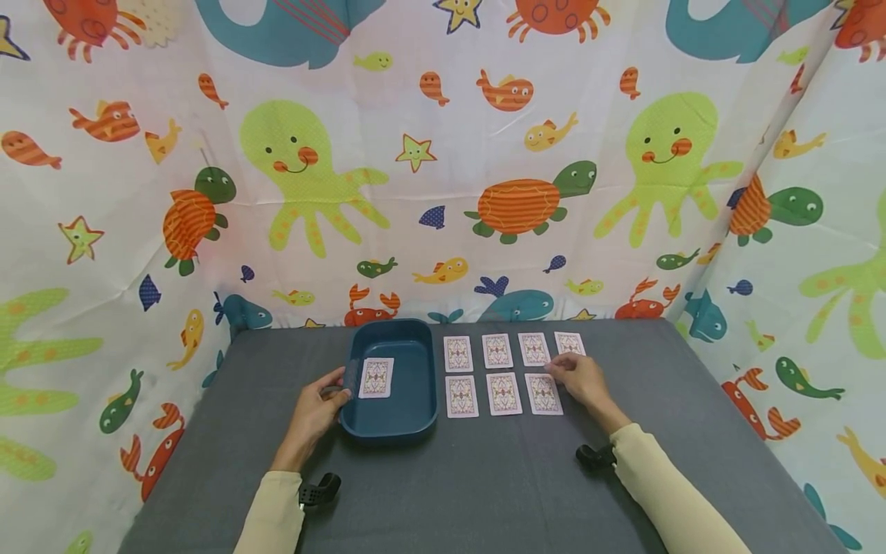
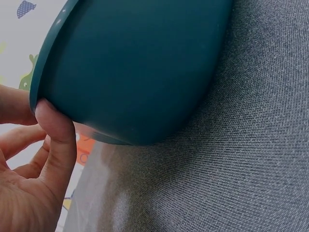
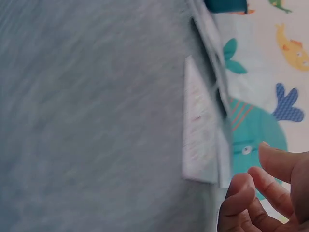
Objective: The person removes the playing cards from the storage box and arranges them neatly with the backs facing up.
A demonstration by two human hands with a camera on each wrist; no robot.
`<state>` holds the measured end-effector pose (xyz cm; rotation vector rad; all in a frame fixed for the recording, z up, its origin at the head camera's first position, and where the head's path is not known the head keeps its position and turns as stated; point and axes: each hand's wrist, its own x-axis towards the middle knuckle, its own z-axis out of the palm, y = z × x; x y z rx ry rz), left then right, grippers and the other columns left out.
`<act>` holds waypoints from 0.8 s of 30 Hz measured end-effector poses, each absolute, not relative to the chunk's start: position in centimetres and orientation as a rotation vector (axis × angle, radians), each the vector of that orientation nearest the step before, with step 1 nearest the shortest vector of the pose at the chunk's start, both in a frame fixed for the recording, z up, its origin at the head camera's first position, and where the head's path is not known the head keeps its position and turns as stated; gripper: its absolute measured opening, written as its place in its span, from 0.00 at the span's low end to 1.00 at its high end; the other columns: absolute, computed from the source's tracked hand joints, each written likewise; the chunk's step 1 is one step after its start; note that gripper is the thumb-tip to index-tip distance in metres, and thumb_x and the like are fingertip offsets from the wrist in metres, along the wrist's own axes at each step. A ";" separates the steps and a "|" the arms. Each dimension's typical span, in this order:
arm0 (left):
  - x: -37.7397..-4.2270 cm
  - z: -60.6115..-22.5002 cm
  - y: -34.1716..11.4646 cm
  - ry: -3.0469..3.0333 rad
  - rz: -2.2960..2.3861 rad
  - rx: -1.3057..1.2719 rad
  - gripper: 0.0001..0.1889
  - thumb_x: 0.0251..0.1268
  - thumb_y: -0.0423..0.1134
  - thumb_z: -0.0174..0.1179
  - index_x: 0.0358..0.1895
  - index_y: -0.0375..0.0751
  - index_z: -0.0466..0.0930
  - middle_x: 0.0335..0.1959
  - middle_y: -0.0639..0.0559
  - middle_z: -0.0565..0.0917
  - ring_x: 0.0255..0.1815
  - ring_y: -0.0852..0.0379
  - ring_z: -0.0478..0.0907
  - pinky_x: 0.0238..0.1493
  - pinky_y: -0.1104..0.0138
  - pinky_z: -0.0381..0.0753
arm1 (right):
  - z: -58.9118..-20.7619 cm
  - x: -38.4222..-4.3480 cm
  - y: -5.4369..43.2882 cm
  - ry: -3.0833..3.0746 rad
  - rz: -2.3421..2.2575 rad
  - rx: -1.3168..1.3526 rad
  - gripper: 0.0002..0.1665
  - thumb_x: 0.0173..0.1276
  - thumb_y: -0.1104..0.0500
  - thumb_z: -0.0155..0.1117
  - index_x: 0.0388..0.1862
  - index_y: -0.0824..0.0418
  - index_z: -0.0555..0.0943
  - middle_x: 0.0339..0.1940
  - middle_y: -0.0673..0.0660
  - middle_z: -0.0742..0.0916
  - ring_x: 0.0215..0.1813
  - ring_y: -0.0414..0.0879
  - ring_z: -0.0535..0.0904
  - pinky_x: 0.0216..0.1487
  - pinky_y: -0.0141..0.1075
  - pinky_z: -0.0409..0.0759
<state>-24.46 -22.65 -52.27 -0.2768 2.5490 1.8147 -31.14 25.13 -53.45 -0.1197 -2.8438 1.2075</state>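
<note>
A dark blue plastic tub [image 1: 408, 385] stands on the table, with one patterned playing card [image 1: 376, 378] lying inside, back up. My left hand [image 1: 318, 406] pinches the tub's left rim. In the left wrist view the thumb [image 2: 57, 123] presses the outside of the wall, with fingers behind the rim. Right of the tub, more cards lie back up in two rows. My right hand [image 1: 583, 378] is over the right end of these rows, between a back-row card [image 1: 569, 343] and a front-row card [image 1: 544, 394]. Its thumb and fingers are apart in the right wrist view, holding nothing.
Grey cloth covers the table [image 1: 484, 492]. A curtain [image 1: 443, 223] printed with sea animals hangs behind it and along both sides. Other cards in the rows include a front-left one [image 1: 461, 397] close to the tub's right wall.
</note>
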 end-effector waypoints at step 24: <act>-24.5 -52.4 -22.6 2.543 1.838 -0.276 0.27 0.68 0.33 0.58 0.71 0.42 0.68 0.57 0.43 0.72 0.40 0.51 0.76 0.28 0.68 0.76 | -47.1 -29.1 19.1 -2.651 1.503 0.073 0.20 0.69 0.50 0.64 0.53 0.61 0.82 0.45 0.62 0.86 0.44 0.57 0.84 0.33 0.34 0.82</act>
